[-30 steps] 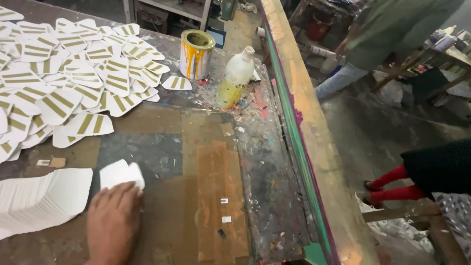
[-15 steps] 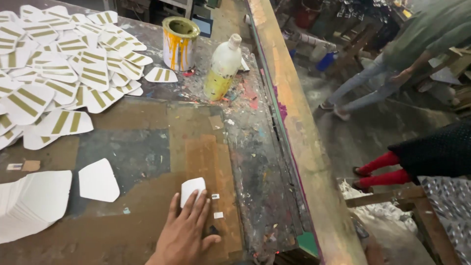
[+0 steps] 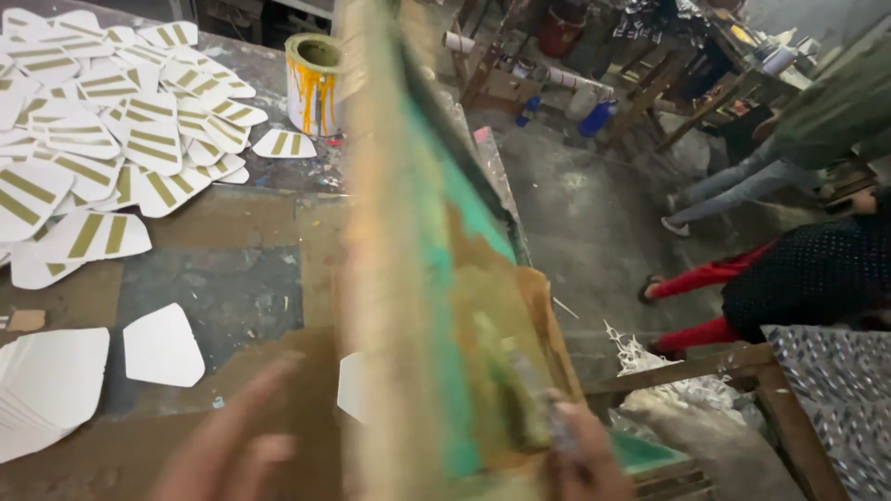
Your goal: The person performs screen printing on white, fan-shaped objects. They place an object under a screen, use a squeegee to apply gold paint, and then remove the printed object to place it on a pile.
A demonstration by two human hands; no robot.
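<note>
Farthest left of the paint can (image 3: 314, 82), and well nearer to me than it, the stack of white blanks (image 3: 42, 390) lay as it had half a second before. So did the gold-striped printed pieces (image 3: 111, 139) spread left of the can. One loose blank (image 3: 162, 345) sat on the tabletop (image 3: 232, 288), on my side of the can and a little left of it.

My left hand (image 3: 232, 450) had come off the tabletop. It showed low in the view, on the near side of the can, as a smear of motion. I could not tell whether its grip was apart or together.

The large change was just right of the can: a long wooden screen frame (image 3: 418, 306), stained green (half a second before it was not over the work at all), now swept across the view in a blur. The second blank (image 3: 351, 385), which my hand had just been pressing flat, peeked out from under its left rail, so that piece was already mostly covered.

My right hand (image 3: 585, 455), nearest me and right of the can, seemed clamped on the frame's near end.

Far right of the can, other people stood on the floor, one in red trousers (image 3: 705, 278).
</note>
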